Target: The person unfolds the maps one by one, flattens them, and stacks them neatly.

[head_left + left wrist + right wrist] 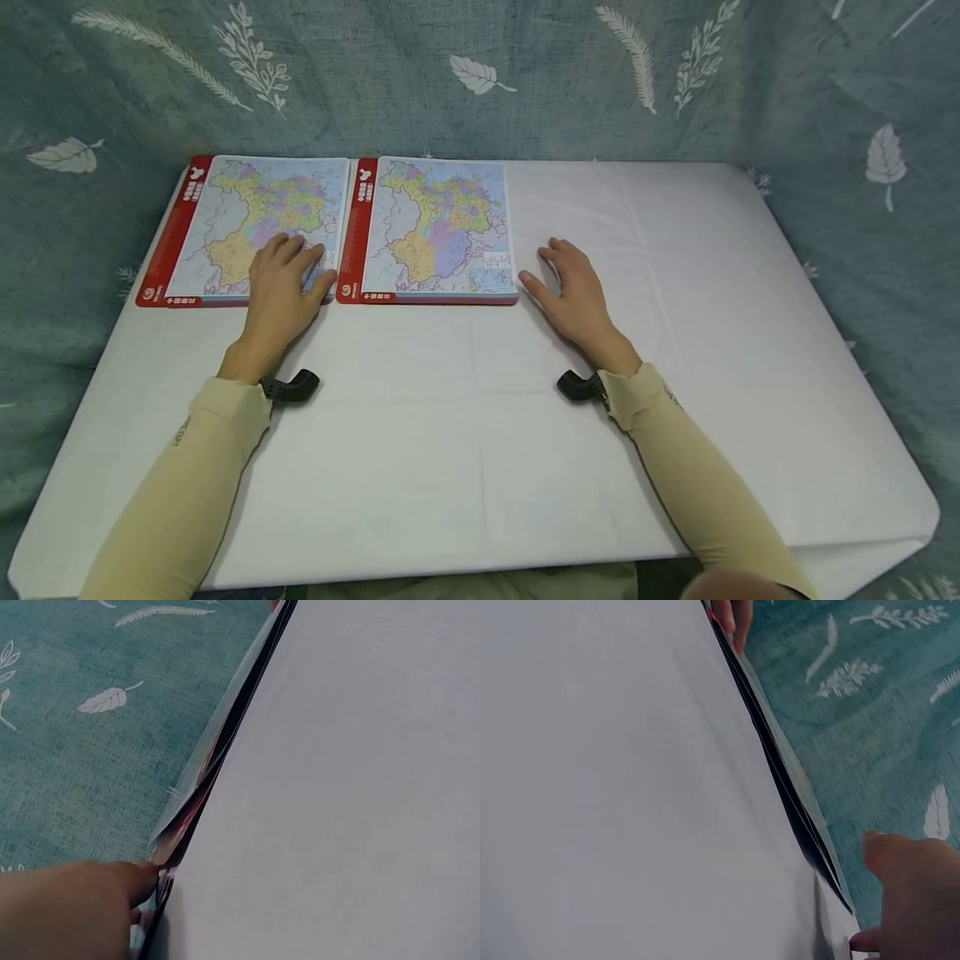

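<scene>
flat rectangular maps [442, 229] on creased white cloth [420, 467]

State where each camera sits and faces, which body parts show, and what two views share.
Head: worn there, facing forward and down at two rectangular red-edged maps on a white rectangular table; left hand, right hand and tan fabric sleeves show.
Left wrist: worn there, facing across the table; left hand at lower left, perhaps right hand at top.
Right wrist: worn there, facing across the table; right hand at lower right, left fingertips at top.
Both wrist views share teal leaf-patterned fabric.
</scene>
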### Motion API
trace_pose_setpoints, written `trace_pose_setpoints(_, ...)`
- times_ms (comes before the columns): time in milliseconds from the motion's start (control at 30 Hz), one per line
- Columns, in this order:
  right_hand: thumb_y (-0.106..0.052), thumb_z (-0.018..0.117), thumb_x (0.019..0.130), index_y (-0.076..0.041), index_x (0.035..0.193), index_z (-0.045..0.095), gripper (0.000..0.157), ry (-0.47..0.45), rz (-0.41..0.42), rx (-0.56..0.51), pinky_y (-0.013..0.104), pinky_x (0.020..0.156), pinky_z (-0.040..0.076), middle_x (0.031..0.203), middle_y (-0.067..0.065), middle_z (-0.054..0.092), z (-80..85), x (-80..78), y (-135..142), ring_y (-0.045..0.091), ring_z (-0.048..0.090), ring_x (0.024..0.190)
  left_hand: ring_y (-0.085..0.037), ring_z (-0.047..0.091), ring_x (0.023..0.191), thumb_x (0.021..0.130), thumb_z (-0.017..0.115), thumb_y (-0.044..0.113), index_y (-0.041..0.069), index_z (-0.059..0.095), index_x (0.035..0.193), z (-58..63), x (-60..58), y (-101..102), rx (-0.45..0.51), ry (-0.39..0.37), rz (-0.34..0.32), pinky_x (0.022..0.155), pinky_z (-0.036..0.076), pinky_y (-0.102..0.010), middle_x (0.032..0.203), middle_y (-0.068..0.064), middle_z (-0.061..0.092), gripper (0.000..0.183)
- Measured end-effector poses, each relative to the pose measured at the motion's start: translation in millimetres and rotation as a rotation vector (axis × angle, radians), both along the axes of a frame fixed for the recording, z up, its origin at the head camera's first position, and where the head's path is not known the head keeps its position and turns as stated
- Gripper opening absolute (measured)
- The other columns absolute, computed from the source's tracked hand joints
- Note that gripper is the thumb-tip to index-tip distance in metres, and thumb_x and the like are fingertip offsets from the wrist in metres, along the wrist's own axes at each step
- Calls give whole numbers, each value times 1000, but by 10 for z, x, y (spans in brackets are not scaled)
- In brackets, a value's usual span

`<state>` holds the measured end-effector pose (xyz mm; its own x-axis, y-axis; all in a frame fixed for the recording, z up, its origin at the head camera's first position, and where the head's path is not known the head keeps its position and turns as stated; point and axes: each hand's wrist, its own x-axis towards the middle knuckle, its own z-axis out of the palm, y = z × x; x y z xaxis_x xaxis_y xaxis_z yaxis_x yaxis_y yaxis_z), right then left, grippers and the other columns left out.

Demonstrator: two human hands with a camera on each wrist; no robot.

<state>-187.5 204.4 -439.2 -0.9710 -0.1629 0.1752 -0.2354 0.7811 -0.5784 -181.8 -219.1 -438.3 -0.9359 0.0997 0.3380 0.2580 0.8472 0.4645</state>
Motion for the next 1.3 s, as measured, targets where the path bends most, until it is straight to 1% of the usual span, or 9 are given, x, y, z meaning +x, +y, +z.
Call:
trace_pose_setpoints(333,-43,68,101,6,156,43,77,2,82,12,49,129,22,166,22,38,9,60,-389,36,28,159,-46,38,149,103,67,18,-5,65,138,-1,10,122,9,13,-83,121,24,-68,149,-29,56,42)
trace_pose_setpoints(533,-36,75,98,7,156,42,80,18,89,32,48,128,24,166,23,37,18,45,-400,36,29,158,-45,42,145,100,70,18,-10,63,137,-21,-25,165,70,47,-134,121,28,-63,146,-29,58,47)
trace_pose_setpoints(633,-35,77,97,7,156,42,80,30,84,22,49,127,26,166,22,37,5,33,-395,36,30,158,-42,43,143,98,74,17,-10,61,139,-36,-40,175,110,41,-142,121,30,-59,145,-26,59,50)
trace_pose_setpoints(733,-34,80,94,5,153,48,78,61,71,4,51,125,30,164,22,39,-5,46,-395,37,33,154,-38,46,137,94,78,14,-6,61,141,-52,-27,184,181,13,-124,115,37,-55,144,-22,60,54)
trace_pose_setpoints(800,-34,83,92,4,151,52,76,85,60,-9,50,119,35,158,22,44,-8,60,-398,38,39,147,-36,49,130,92,81,12,-3,62,141,-63,-8,191,234,0,-104,107,40,-52,141,-20,62,54)
trace_pose_setpoints(900,-31,86,89,3,150,53,77,104,56,-35,46,102,42,133,21,58,-15,84,-395,36,50,121,-34,53,112,90,83,9,-1,64,137,-79,21,205,288,-9,-78,91,40,-45,124,-21,66,52)
trace_pose_setpoints(1033,-25,87,89,5,153,48,81,95,70,-85,37,80,39,102,17,63,-15,93,-395,29,53,90,-29,50,90,92,81,9,0,62,136,-88,34,217,316,-29,-85,80,33,-36,103,-19,66,49)
trace_pose_setpoints(1167,-20,85,90,6,154,45,80,98,96,-121,32,71,39,92,15,66,-22,81,-393,24,56,74,-22,47,76,96,78,10,1,58,139,-75,28,221,315,-48,-95,73,33,-31,90,-15,64,48)
trace_pose_setpoints(1300,-16,83,92,4,155,44,76,112,111,-146,32,67,41,87,14,65,-35,76,-377,22,56,66,-19,43,68,97,76,10,1,56,139,-68,12,227,301,-50,-106,68,32,-29,82,-11,61,47)
